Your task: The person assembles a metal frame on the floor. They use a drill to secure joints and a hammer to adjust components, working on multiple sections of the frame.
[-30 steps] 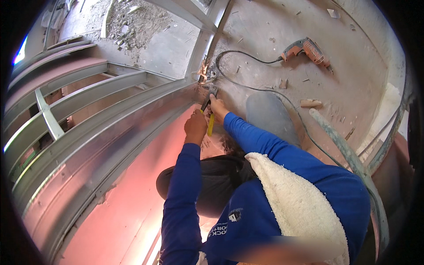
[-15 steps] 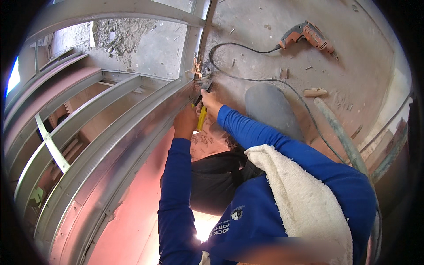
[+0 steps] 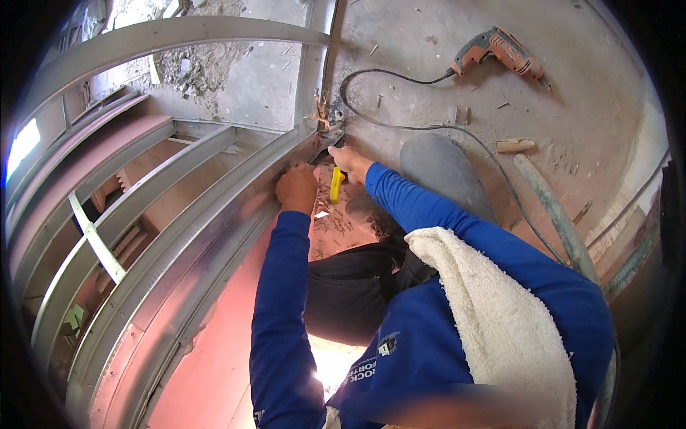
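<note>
My right hand (image 3: 349,161) is closed around the upper part of a pair of tin snips with yellow handles (image 3: 336,186). One yellow handle hangs free below its fingers. The dark head of the snips (image 3: 327,143) lies against the end of a metal channel (image 3: 236,193), by the floor corner; its cutting edges are too small to make out. Close beside it, my left hand (image 3: 296,189) is closed in a fist at the channel's side, apparently around the other handle, which its fingers mostly hide.
A copper-coloured clip-like piece (image 3: 320,111) stands at the frame corner. An orange and grey corded drill (image 3: 499,54) lies on the floor, its cable (image 3: 429,129) curving past my knee (image 3: 444,171). A wood scrap (image 3: 514,146) and a pole (image 3: 554,207) lie right. Metal studs (image 3: 171,171) fill the left.
My hands have drawn slightly apart, the right going a little right and the left a little left. The yellow handle has swung right and hangs more upright. The view has shifted slightly.
</note>
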